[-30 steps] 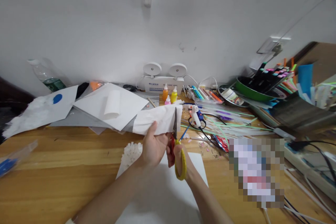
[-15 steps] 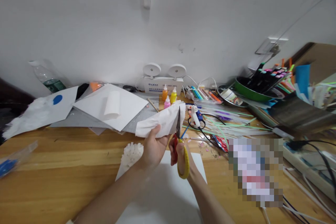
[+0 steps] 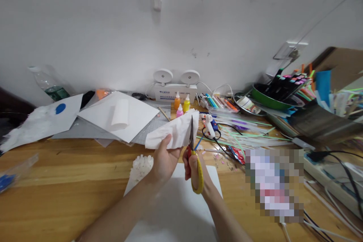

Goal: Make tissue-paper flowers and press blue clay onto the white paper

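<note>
My left hand is closed on a folded white tissue, thumb on top and fingers underneath. In my right hand is a pair of scissors with red and yellow handles. Its blades point away from me and lie across the right end of the tissue; whether they cut through there I cannot tell. Below both hands a white sheet of paper lies on the wooden table, with a cluster of small white tissue pieces at its upper left corner.
A white glue gun with a black cord lies right of the tissue. Small paint bottles stand behind it. At left is a sheet with white fluff and a blue circle. A power strip and cables run along the right.
The scissor blades appear a little closer together on the tissue. The whole view has shifted slightly; both hands keep nearly the same place.
</note>
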{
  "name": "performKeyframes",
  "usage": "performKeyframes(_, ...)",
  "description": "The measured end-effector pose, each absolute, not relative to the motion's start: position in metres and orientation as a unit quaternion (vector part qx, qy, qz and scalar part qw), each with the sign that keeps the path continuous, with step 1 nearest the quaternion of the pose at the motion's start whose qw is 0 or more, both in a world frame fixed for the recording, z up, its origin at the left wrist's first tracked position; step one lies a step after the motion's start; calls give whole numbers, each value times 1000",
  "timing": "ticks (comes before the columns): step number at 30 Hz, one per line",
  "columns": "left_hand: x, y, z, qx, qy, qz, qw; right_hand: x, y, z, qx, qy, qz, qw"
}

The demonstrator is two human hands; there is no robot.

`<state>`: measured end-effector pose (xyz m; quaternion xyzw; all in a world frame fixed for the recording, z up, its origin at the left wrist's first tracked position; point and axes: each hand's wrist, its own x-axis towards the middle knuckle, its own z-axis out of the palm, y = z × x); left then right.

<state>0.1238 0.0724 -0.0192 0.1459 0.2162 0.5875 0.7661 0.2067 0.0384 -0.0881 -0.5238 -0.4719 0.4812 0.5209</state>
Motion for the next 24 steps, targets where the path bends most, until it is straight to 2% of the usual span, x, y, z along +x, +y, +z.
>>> performKeyframes(5,124,72,-20,156,179,590,772,205,37,-81,-537,-465,462,531)
performKeyframes(11,120,72,-18,159,208,593,761,206,39,-88,-559,-453,473,508)
performKeyframes(17,86,65,-15,210,151,607,751,206,36,-81,-510,-502,473,515)
performKeyframes(24,24,76,-8,225,249,580,742,206,28,-69,-476,-600,448,462)
